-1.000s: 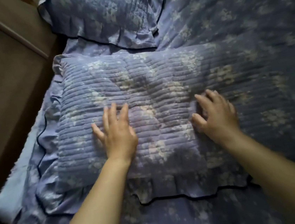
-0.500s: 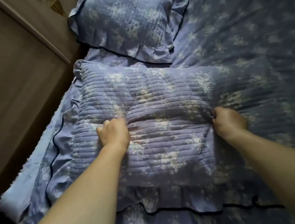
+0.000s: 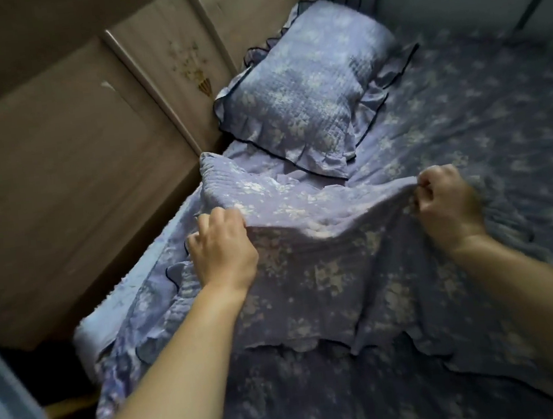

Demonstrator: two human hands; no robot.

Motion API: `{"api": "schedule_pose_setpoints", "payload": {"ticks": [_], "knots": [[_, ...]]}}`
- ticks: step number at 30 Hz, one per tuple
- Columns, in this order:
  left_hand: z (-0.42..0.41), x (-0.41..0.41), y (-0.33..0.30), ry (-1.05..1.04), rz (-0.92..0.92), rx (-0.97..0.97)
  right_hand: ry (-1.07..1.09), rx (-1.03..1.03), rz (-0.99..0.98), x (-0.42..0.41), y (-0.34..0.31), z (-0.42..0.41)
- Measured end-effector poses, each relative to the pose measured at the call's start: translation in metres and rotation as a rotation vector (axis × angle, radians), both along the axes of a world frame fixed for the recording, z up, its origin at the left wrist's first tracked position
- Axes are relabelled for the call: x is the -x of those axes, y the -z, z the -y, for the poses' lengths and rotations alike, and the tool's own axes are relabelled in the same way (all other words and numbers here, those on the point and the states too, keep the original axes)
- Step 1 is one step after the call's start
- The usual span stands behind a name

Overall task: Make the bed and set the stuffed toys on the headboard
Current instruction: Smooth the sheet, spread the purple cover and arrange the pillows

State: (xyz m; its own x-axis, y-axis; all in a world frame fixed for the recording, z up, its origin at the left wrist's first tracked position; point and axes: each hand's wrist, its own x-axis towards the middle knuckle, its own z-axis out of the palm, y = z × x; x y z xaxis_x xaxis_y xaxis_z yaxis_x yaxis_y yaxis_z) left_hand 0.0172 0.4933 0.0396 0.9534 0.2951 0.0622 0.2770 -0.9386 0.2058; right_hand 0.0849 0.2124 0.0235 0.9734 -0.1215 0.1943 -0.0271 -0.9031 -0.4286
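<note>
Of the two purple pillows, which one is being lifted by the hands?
The near pillow, gripped by the left hand and right hand. The far pillow lies untouched by the headboard.

I see two bare forearms reaching in from the bottom edge, no sleeves, watch or bracelet on them. My left hand and right hand wear no gloves or rings.

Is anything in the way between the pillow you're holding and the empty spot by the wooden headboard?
Nothing visible. Both hands, left and right, grip the near pillow; bare sheet lies ahead, the other pillow farther along the headboard.
</note>
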Motion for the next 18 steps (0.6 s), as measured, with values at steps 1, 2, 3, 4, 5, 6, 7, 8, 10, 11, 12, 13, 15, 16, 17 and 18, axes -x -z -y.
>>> {"api": "schedule_pose_setpoints", "payload": {"ticks": [1, 2, 3, 4, 5, 6, 7, 8, 10, 11, 12, 13, 15, 16, 17, 18], "knots": [[-0.003, 0.002, -0.009, -0.024, 0.040, 0.011, -0.021, -0.007, 0.042, -0.007, -0.010, -0.005], [-0.007, 0.003, -0.016, -0.055, 0.084, 0.026, -0.041, -0.010, 0.082, -0.013, -0.019, -0.012], [-0.012, 0.006, -0.022, -0.087, 0.130, 0.038, -0.067, -0.011, 0.121, -0.019, -0.029, -0.020], [-0.018, 0.008, -0.028, -0.118, 0.181, 0.045, -0.102, -0.012, 0.157, -0.027, -0.038, -0.031], [-0.024, 0.011, -0.033, -0.139, 0.232, 0.044, -0.135, -0.011, 0.183, -0.034, -0.047, -0.042], [-0.031, 0.013, -0.036, -0.159, 0.274, 0.039, -0.161, -0.010, 0.194, -0.040, -0.055, -0.054], [-0.039, 0.016, -0.039, -0.187, 0.305, 0.026, -0.189, -0.011, 0.194, -0.048, -0.063, -0.069], [-0.046, 0.019, -0.041, -0.212, 0.325, 0.013, -0.211, -0.014, 0.188, -0.055, -0.069, -0.083], [-0.059, 0.025, -0.043, -0.253, 0.353, -0.021, -0.254, -0.032, 0.186, -0.068, -0.078, -0.110], [-0.063, 0.027, -0.043, -0.274, 0.352, -0.029, -0.276, -0.045, 0.190, -0.072, -0.081, -0.122], [-0.067, 0.030, -0.043, -0.300, 0.341, -0.033, -0.297, -0.057, 0.194, -0.077, -0.082, -0.133], [-0.073, 0.033, -0.042, -0.326, 0.328, -0.038, -0.316, -0.064, 0.194, -0.082, -0.082, -0.147], [-0.076, 0.039, -0.035, -0.370, 0.283, -0.033, -0.332, -0.055, 0.170, -0.088, -0.080, -0.163], [-0.079, 0.041, -0.030, -0.400, 0.236, -0.022, -0.339, -0.047, 0.139, -0.091, -0.078, -0.173], [-0.081, 0.043, -0.024, -0.425, 0.196, -0.003, -0.339, -0.041, 0.102, -0.093, -0.076, -0.180], [-0.081, 0.043, -0.018, -0.444, 0.164, 0.028, -0.336, -0.040, 0.072, -0.094, -0.075, -0.184]]}}
